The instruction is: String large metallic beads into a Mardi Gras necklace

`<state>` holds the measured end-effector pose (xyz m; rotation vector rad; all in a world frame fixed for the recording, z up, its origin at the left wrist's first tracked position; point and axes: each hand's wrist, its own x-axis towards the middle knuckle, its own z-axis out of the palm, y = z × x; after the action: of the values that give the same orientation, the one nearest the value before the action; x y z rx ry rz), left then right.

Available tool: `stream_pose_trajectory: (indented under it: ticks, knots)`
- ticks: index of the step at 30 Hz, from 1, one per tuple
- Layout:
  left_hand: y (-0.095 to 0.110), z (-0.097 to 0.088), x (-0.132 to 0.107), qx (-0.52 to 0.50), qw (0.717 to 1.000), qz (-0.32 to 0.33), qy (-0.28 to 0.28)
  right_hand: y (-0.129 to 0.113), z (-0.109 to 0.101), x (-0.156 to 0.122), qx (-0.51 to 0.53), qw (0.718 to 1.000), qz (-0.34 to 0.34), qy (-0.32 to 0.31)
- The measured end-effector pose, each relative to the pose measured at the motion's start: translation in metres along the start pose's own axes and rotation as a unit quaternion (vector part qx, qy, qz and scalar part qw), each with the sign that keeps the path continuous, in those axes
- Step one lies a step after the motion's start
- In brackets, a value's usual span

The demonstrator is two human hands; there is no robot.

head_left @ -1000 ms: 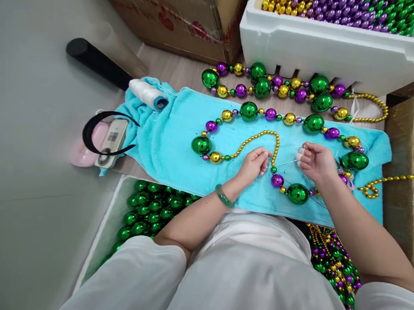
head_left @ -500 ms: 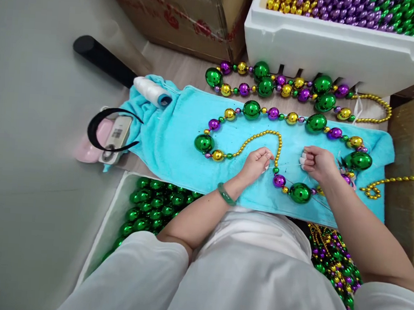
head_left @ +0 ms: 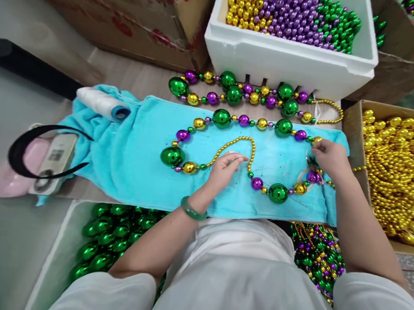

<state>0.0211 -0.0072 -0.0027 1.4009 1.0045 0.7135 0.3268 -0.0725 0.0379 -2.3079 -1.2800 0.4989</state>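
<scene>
A bead necklace (head_left: 221,118) of large green, purple and gold beads lies in a loop on a turquoise towel (head_left: 149,170). A strand of small gold beads (head_left: 237,139) curves within it. My left hand (head_left: 225,171), with a green bangle at the wrist, has its thumb and fingertips pinched together beside that strand; what they hold, if anything, is too fine to see. At the loop's right side, my right hand (head_left: 329,156) is curled down over the beads, its fingertips by a gold bead. It hides part of the necklace. Clear thread and a small pink item lie beneath.
Behind the towel lies another bead necklace (head_left: 234,95), before a white foam box (head_left: 292,57) of small beads. A cardboard box (head_left: 361,175) of gold beads stands right. A thread spool (head_left: 102,104) and black headband (head_left: 15,153) are left; green beads (head_left: 105,242) fill a bin below.
My right hand has moved away from my left, back and outward to the necklace's right side. The thread stretched between my hands is no longer taut. The view has shifted right.
</scene>
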Motion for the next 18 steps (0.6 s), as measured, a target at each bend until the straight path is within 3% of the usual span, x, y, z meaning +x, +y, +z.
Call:
stream_pose_trajectory:
  ticks: [4,8,13,15,18]
  knots:
    - [0.006,-0.004,0.000,0.194,0.976,0.090,0.038,-0.003,-0.004,-0.016,-0.149,0.988,-0.001,-0.029]
    - [0.008,0.005,-0.001,0.409,0.912,0.014,-0.002,-0.033,0.011,-0.041,-0.194,0.976,-0.041,-0.088]
    - [0.012,0.030,0.009,0.478,0.875,-0.058,-0.055,-0.086,0.055,-0.083,-0.226,0.924,-0.203,-0.233]
    - [0.015,0.034,0.014,0.462,0.881,-0.073,-0.069,-0.098,0.064,-0.091,-0.235,0.910,-0.228,-0.257]
    - [0.024,0.032,0.015,0.268,0.952,-0.113,-0.100,-0.094,0.055,-0.084,-0.189,0.912,-0.222,-0.288]
